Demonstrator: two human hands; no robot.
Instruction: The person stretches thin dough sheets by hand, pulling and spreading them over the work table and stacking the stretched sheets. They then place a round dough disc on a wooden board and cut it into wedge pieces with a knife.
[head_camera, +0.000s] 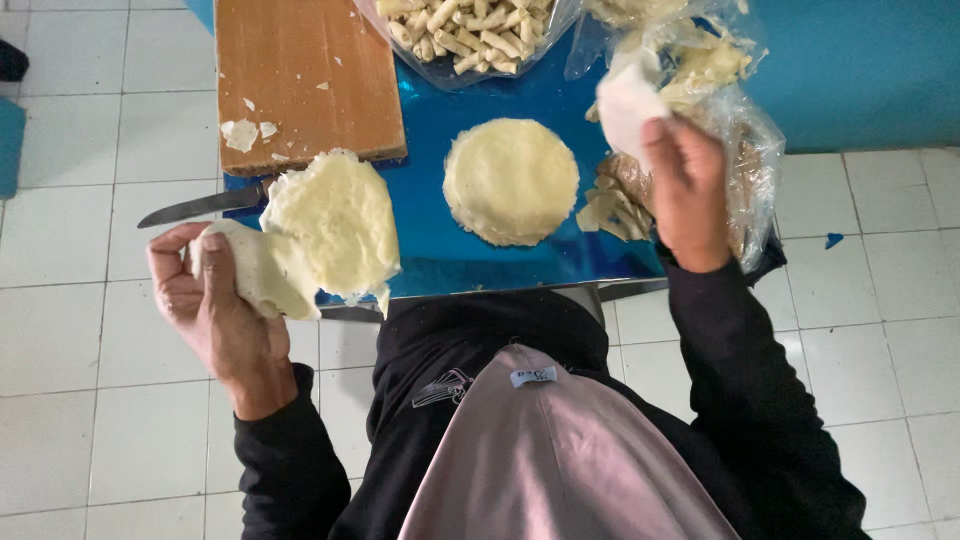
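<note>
The person's left hand (205, 300) sits at about eight o'clock in the view, fingers curled and thumb pressed over the edge of a pale yellow dough sheet (325, 230) — a soft, floppy round that droops from the grip and hangs just over the near edge of the blue table (440, 120). The right hand (685, 190), up at two o'clock, pinches a small white scrap of dough (628, 105) between thumb and fingers, held above a crumpled clear plastic bag (750, 150). That bag holds torn, pale dough pieces and trimmings, some spilling at its mouth near the nine o'clock side of the hand.

At the centre of the table lies a second flat dough round (510, 180), well apart from both hands. At twelve o'clock a clear plastic container (470, 35) is filled with short, finger-shaped pale rolls piled together. A wooden cutting board (305, 75) lies at eleven o'clock, with a few small dough flakes on its near corner — and a knife (205, 205) pokes out from beside the board's near edge, its blade pointing toward nine o'clock over the white tiled floor (80, 400). The held sheet partly covers the knife's handle end.
</note>
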